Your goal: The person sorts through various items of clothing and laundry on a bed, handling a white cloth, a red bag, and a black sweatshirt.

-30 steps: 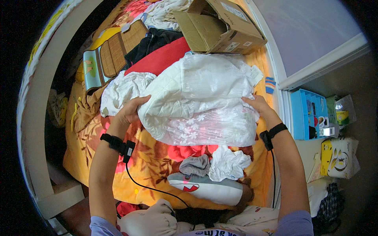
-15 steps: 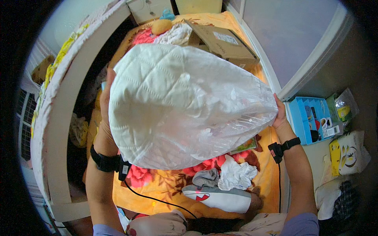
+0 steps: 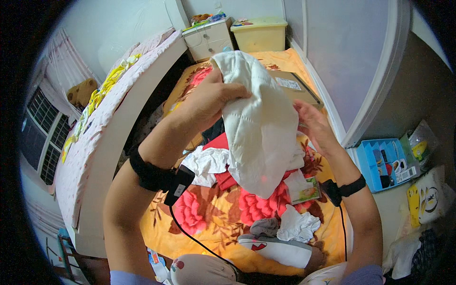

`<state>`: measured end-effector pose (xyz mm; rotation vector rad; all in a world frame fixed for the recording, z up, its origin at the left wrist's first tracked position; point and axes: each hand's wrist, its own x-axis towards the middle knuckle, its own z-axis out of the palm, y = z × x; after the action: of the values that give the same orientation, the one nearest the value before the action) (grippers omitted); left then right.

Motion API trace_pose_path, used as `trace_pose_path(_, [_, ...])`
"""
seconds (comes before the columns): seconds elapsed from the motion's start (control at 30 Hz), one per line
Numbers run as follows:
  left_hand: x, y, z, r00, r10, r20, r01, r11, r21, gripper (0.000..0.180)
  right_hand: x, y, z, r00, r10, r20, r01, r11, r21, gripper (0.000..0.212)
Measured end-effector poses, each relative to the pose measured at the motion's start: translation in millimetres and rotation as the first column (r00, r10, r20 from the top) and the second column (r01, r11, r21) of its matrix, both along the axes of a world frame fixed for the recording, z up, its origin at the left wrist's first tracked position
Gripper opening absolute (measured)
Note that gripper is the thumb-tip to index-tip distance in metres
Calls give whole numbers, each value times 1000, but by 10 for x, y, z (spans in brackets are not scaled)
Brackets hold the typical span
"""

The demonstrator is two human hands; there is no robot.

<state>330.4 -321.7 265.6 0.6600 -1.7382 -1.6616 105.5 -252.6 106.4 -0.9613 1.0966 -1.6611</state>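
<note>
Blkt (image 3: pixel 218 222) free L of grey cloth (image 3: pixel 264 227); box (image 3: pixel 300 89) obstr. beyond R hand (image 3: pixel 317 126).

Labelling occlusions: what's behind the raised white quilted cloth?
Past its edges: cardboard box at right, red fabric and crumpled white cloth at left. Whatever the quilted cloth fully covers can't be seen.

- left hand (image 3: pixel 217 97) and right hand (image 3: pixel 317 128), both bare;
- short lavender sleeves (image 3: pixel 127 277) at the lower edge;
- broad black strap (image 3: pixel 148 170) round the left wrist, carrying a boxy black device (image 3: pixel 181 183) with a small pale label (image 3: pixel 179 190);
- second black strap (image 3: pixel 353 186) round the right wrist, with its own dark unit (image 3: pixel 331 191);
- thin black cable (image 3: pixel 190 234) from each;
- pale legwear (image 3: pixel 204 269), with a small red print (image 3: pixel 178 265)
</note>
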Motion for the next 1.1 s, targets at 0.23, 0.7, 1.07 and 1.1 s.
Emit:
trace_pose_path(0.23, [-66, -10, 39, 976, -147, 161, 160, 984, -77, 34, 302, -45, 836, 889, -73, -453, -109, 925, -364, 98])
trace_pose_path(0.7, [-111, -93, 195, 664, -292, 689, 659, 663, -354, 38, -21, 354, 1665, 402, 512, -759, -330, 854, 401, 46])
trace_pose_path(1.07, [94, -341, -34, 889, -76, 451, 356, 732, -580, 28, -193, 741, 1736, 453, 315, -834, -93, 947, 307, 32])
trace_pose_path(1.1, [114, -318, -55, 920, -100, 379, 335, 702, -629, 28, -233, 740, 1727, 449, 317, -835, -95, 947, 308, 32])
